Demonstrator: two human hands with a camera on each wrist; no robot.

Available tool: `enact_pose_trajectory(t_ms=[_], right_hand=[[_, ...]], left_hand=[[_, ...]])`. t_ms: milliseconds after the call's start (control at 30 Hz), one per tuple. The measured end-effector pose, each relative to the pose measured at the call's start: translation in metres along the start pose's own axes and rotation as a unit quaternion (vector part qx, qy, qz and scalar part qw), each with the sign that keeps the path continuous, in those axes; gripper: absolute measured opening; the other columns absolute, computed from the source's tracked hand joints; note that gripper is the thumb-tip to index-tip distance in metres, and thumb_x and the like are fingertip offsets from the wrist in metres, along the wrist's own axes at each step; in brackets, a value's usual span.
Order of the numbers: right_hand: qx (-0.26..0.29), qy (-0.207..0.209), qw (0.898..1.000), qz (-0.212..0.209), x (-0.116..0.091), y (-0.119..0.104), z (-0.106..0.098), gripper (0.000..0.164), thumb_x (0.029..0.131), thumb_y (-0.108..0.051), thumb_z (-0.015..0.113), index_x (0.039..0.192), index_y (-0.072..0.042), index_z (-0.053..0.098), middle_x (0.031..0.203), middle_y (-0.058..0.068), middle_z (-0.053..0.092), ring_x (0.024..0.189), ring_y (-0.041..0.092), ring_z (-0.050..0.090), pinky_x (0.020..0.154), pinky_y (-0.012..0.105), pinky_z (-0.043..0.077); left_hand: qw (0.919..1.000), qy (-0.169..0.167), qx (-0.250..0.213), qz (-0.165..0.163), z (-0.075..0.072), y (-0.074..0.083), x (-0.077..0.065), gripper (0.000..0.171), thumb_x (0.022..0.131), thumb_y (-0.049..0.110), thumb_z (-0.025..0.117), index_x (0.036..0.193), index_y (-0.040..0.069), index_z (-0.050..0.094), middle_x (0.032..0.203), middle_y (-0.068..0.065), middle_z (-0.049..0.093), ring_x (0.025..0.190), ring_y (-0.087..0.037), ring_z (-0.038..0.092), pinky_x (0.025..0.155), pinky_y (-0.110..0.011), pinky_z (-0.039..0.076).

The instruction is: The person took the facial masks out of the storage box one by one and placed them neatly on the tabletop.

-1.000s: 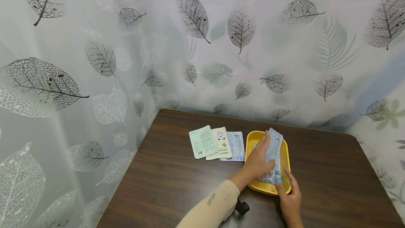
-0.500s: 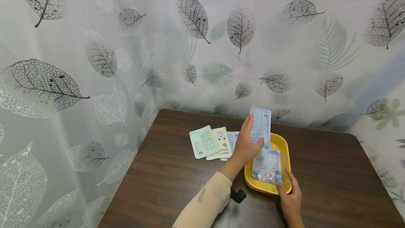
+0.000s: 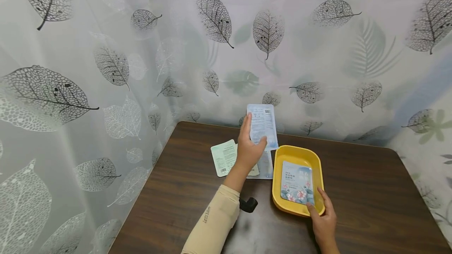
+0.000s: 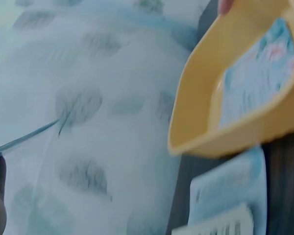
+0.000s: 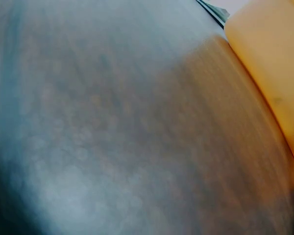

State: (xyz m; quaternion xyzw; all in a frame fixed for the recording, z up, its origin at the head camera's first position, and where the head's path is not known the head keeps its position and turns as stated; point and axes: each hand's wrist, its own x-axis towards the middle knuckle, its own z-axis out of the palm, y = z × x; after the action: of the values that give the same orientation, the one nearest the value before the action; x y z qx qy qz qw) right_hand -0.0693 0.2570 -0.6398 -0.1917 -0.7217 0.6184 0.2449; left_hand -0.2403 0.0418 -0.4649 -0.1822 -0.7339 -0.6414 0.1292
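In the head view my left hand holds up a pale blue sheet mask packet, its thumb spread across the printed face. The packet overlaps the table's back edge there. In the left wrist view it shows nearly edge-on at the far left. My right hand grips the front right rim of a yellow plastic tray. Inside the tray lies a blue packet with pink flowers, face up. Left of the tray, a green packet and a blue packet lie overlapping, with a cream one mostly hidden by my left hand.
A brown wood-grain table carries everything. Behind it and at the left hangs a pale curtain printed with leaves. A black piece sticks out beside my left sleeve.
My left hand has lifted the blue packet out of the tray and carried it left, over the row of packets. The flowered packet beneath is uncovered. My right hand stays at the rim.
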Motion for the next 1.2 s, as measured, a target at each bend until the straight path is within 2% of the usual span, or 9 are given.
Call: enact_pose_trajectory(t_ms=[167,367,533,700,800,933,1033,1100,1200], right_hand=[[0.028,0.0,1.0,-0.005,-0.001,0.0,0.0,0.061,0.092,0.011,0.064,0.15,-0.001,0.049,0.141,-0.011,0.05,0.114,0.002,0.057,0.083,0.003,0.048],[0.04,-0.003,0.999,0.002,-0.001,0.0,0.0,0.062,0.092,0.011,0.065,0.15,-0.001,0.048,0.14,-0.009,0.05,0.113,0.001,0.058,0.082,0.003,0.048],[0.045,-0.009,0.999,0.0,-0.001,-0.001,-0.001,0.062,0.092,0.01,0.065,0.151,-0.002,0.047,0.142,-0.003,0.05,0.112,0.002,0.059,0.082,0.003,0.049],[0.025,-0.004,1.0,0.0,-0.001,-0.002,-0.001,0.062,0.092,0.01,0.065,0.15,-0.003,0.049,0.14,-0.008,0.051,0.112,0.003,0.059,0.082,0.003,0.049],[0.013,-0.003,1.0,-0.001,-0.001,-0.002,0.0,0.061,0.092,0.01,0.065,0.15,-0.003,0.049,0.14,-0.011,0.05,0.112,0.002,0.058,0.082,0.003,0.049],[0.017,-0.005,1.0,-0.001,0.0,-0.003,0.0,0.061,0.092,0.01,0.064,0.15,-0.003,0.049,0.141,-0.01,0.05,0.112,0.002,0.059,0.081,0.003,0.049],[0.028,-0.006,1.0,-0.001,0.0,-0.003,0.0,0.061,0.092,0.011,0.064,0.15,-0.002,0.049,0.141,-0.009,0.05,0.111,0.002,0.06,0.081,0.004,0.049],[0.032,-0.007,0.999,0.0,0.0,-0.004,0.0,0.061,0.092,0.011,0.064,0.15,-0.001,0.048,0.14,-0.008,0.05,0.111,0.002,0.06,0.081,0.004,0.049],[0.027,-0.006,1.0,0.003,-0.001,-0.004,-0.001,0.061,0.092,0.011,0.064,0.15,-0.002,0.049,0.139,-0.01,0.05,0.111,0.002,0.06,0.081,0.004,0.049]], left_hand=[[0.9984,0.05,0.0,-0.027,-0.03,-0.02,0.009,0.088,0.087,0.007,0.066,0.164,0.016,0.024,0.171,-0.007,0.021,0.156,-0.025,0.026,0.122,-0.047,0.034],[0.9927,0.099,0.004,-0.069,-0.058,-0.054,0.006,0.086,0.085,0.003,0.066,0.162,0.013,0.028,0.17,-0.009,0.024,0.156,-0.027,0.027,0.123,-0.047,0.033],[0.9843,0.137,-0.01,-0.111,-0.077,-0.087,-0.004,0.087,0.082,-0.003,0.066,0.161,0.008,0.031,0.168,-0.014,0.028,0.152,-0.032,0.033,0.121,-0.048,0.036],[0.9733,0.139,-0.029,-0.181,-0.093,-0.117,-0.022,0.085,0.086,-0.001,0.065,0.162,0.012,0.028,0.169,-0.012,0.027,0.146,-0.031,0.042,0.114,-0.049,0.042],[0.9675,0.138,-0.027,-0.21,-0.102,-0.132,-0.033,0.084,0.088,0.0,0.063,0.162,0.011,0.027,0.17,-0.012,0.025,0.15,-0.031,0.037,0.117,-0.049,0.039],[0.9676,0.116,0.043,-0.22,-0.112,-0.149,-0.043,0.082,0.087,0.002,0.063,0.161,0.004,0.028,0.169,-0.016,0.024,0.157,-0.032,0.023,0.125,-0.048,0.028],[0.9643,0.081,0.131,-0.216,-0.119,-0.157,-0.047,0.081,0.087,0.008,0.064,0.16,0.0,0.029,0.168,-0.018,0.025,0.157,-0.035,0.023,0.126,-0.051,0.024],[0.9552,0.053,0.198,-0.214,-0.124,-0.161,-0.05,0.08,0.088,0.014,0.065,0.159,-0.001,0.031,0.168,-0.019,0.026,0.157,-0.037,0.022,0.127,-0.055,0.02],[0.929,0.01,0.308,-0.206,-0.131,-0.167,-0.055,0.079,0.089,0.022,0.066,0.157,-0.002,0.034,0.167,-0.02,0.028,0.157,-0.041,0.019,0.125,-0.063,0.013]])
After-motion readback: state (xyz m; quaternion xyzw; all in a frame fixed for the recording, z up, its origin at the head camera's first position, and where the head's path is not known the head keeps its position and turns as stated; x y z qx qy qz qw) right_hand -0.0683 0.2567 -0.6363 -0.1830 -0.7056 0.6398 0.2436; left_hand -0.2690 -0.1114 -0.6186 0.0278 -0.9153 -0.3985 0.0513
